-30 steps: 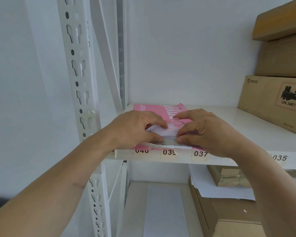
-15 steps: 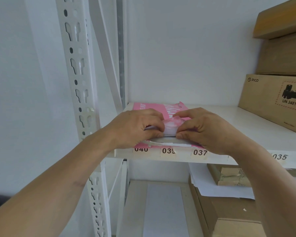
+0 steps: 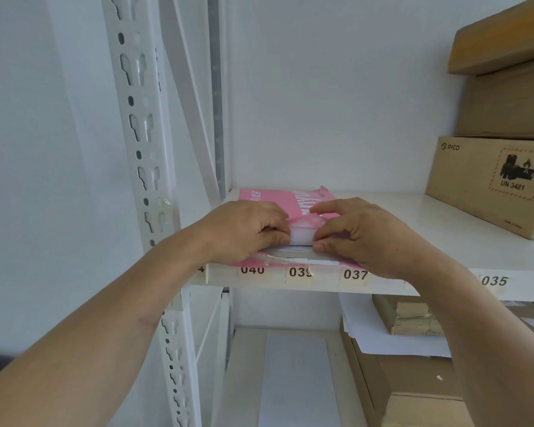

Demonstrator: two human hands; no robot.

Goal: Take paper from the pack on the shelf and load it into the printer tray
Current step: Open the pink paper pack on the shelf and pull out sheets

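Note:
A pink paper pack (image 3: 278,200) lies flat at the left end of the white shelf (image 3: 429,248), its near end torn and showing white sheets (image 3: 293,251). My left hand (image 3: 244,231) grips the pack's left front, thumb and fingers pinching the lifted wrapper flap (image 3: 301,232). My right hand (image 3: 361,237) pinches the same flap from the right, thumb under it against the sheets. The two hands' fingertips almost meet over the open end. No printer is in sight.
Brown cardboard boxes (image 3: 494,183) are stacked at the shelf's right end. A white perforated upright (image 3: 142,155) stands left of the pack. Below the shelf lie loose white sheets (image 3: 383,337), more cardboard boxes (image 3: 413,389) and a flat white sheet (image 3: 296,380).
Both hands have lifted the wrapper flap higher off the sheets and pressed closer together. The pack itself has stayed in place.

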